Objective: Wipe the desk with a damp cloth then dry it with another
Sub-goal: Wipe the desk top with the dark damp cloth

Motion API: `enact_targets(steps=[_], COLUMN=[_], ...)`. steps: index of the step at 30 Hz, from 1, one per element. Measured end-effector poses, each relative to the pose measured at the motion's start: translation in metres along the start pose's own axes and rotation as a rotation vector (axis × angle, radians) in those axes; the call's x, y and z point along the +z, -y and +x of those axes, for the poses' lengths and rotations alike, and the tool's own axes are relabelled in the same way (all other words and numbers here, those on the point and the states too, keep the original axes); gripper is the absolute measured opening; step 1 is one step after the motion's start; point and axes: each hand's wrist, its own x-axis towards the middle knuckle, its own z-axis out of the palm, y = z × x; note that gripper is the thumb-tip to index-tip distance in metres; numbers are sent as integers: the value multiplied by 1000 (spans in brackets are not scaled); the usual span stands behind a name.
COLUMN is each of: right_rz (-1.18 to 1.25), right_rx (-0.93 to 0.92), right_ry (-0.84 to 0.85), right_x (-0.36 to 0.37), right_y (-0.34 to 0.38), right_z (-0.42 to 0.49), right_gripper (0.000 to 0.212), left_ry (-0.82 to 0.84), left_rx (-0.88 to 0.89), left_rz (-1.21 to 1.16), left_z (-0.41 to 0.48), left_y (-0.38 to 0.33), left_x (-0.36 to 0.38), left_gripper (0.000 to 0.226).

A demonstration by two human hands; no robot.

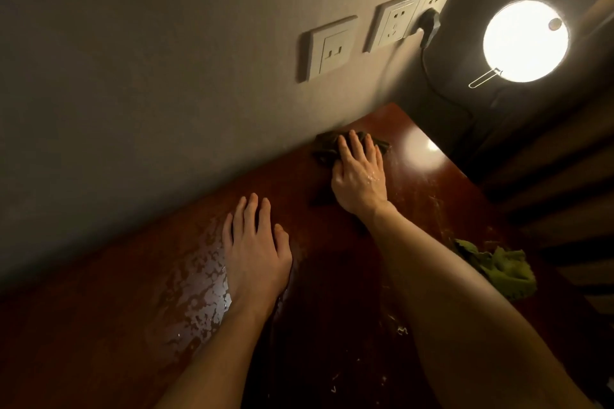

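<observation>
Dim room, plain grey wall (149,76) behind a red-brown desk (99,342) that butts against it.

Far left of desk: blotchy film of water (199,279) that catches the light.

Just beside the film: my left grip (255,249), palm down on the wood, fingers straight and a little apart, holding nothing.

Wall, above centre: white faceplate (329,48) with two small slots. Markings too small to read.

Below it, where desk meets wall: dark cloth (324,146), bunched and lying on the wood, touching or almost touching the wall.

My right grip (360,173) presses down on the dark cloth. Fingers are extended over it, not curled round it, with the fingertips near the wall. Wet beads show on the back of the hand.

Wall, further right: twin socket plate (397,23). A dark plug (430,23) sits in its right half, and a cord (432,83) hangs from the plug. No lettering legible.

Desk, right of the dark cloth: bright reflection (422,151) on the polished top, with pale streaks and specks nearby.

Near right edge of desk: green cloth (501,271), crumpled, well apart from both grips and partly hidden by my right forearm.

Upper right: round lamp (525,40), lit, with a wire clip at its lower rim.
</observation>
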Motion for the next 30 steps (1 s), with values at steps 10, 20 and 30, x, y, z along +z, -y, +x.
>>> enact_targets(steps=[10, 20, 30], right_rz=[-79, -52, -17], right_rx=[315, 43, 77], right_ry=[-71, 22, -45], right_x=[7, 13, 2], right_y=[12, 25, 1], right_z=[-89, -166, -25], right_gripper=[66, 64, 66], left_ry=[31, 19, 54], left_rx=[8, 9, 187], left_rz=[-24, 52, 114], left_z=[-2, -3, 55], left_y=[1, -2, -40], left_x=[-7, -5, 17], left_gripper=[53, 60, 58])
